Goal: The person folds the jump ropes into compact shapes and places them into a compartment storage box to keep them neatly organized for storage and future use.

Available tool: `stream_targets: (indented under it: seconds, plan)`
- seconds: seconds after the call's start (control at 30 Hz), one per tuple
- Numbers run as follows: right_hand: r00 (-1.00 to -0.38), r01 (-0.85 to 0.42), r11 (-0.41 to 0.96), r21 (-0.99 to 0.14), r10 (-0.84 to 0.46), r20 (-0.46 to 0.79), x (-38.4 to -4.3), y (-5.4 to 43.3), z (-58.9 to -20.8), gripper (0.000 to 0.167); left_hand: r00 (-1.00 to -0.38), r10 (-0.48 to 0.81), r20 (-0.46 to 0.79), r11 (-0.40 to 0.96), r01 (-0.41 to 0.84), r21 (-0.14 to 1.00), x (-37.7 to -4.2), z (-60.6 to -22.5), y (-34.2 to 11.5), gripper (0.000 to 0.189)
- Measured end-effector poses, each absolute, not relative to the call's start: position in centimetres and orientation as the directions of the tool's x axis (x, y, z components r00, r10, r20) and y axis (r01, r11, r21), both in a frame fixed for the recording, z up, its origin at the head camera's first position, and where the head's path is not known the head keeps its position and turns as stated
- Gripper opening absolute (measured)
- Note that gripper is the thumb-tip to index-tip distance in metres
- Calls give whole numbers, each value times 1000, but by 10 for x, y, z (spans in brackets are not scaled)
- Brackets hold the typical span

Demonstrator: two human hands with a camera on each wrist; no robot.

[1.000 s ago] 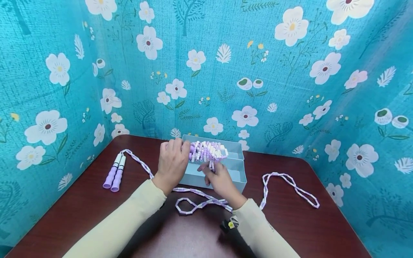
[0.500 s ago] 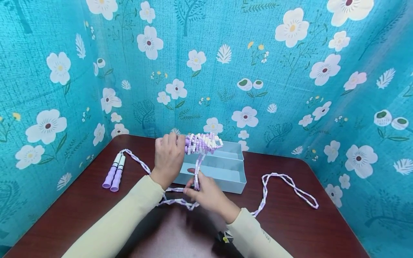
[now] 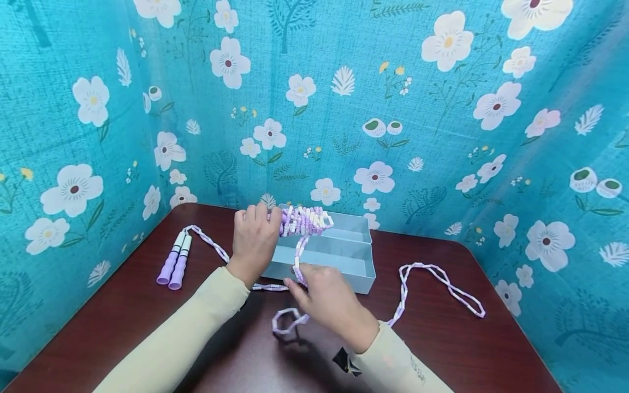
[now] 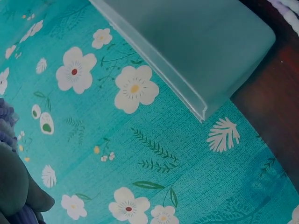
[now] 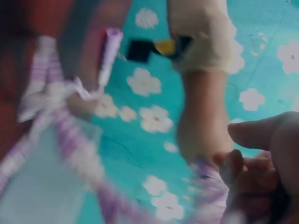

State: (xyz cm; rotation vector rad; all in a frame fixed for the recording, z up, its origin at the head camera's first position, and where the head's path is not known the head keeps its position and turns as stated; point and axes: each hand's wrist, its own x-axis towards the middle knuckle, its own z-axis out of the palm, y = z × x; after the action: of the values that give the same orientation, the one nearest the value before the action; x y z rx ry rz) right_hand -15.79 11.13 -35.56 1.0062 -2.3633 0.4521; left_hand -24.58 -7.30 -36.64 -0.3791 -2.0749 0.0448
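My left hand grips a beaded jump rope, whose lilac and white beads are wound into a thick bundle beyond my fist. A strand of it drops from the bundle to my right hand, which holds it between thumb and fingers. Below, a loose loop of beaded rope hangs out past the right thumb. In the right wrist view the right fingers are curled, and beaded rope passes by, blurred. At the left wrist view's edge, beads and part of the left hand show.
A pale blue-grey box with a divider stands behind the hands. On the left lie two lilac-and-white handles with beaded rope trailing right. More beaded rope lies on the dark red table. A floral curtain surrounds it.
My right hand has come down and toward me from the bundle, drawing out a strand. The loose loop has lifted and shifted. My left hand moved slightly left with the bundle.
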Motion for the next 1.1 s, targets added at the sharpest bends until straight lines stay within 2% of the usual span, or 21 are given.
stream_targets:
  seconds: [0.1, 0.2, 0.3, 0.53, 0.67, 0.8, 0.97, 1.1]
  plan:
    - [-497, -738, 673, 50, -592, 635, -158, 118, -339, 35, -451, 311, 836, 943, 255, -213, -245, -370, -71, 4]
    - [-432, -744, 654, 139, -629, 647, -159, 128, -322, 35, -438, 337, 833, 933, 271, -235, -244, -375, -69, 11]
    - [-407, -758, 628, 176, -666, 626, -159, 139, -306, 33, -431, 366, 825, 922, 290, -258, -241, -380, -66, 17]
    - [-393, -776, 588, 229, -734, 553, -165, 151, -285, 24, -441, 413, 797, 903, 312, -296, -236, -391, -56, 11]
    - [-363, -803, 547, 236, -763, 534, -169, 154, -282, 22, -425, 448, 787, 886, 327, -328, -231, -395, -52, 4]
    - [-323, -851, 489, 192, -775, 543, -178, 158, -280, 20, -382, 491, 783, 858, 366, -360, -226, -397, -47, 3]
    - [-305, -900, 425, 95, -771, 559, -192, 165, -277, 18, -309, 509, 803, 833, 410, -371, -223, -394, -42, 14]
    - [-297, -916, 397, 64, -775, 558, -200, 170, -277, 22, -288, 532, 797, 814, 432, -388, -220, -393, -40, 14]
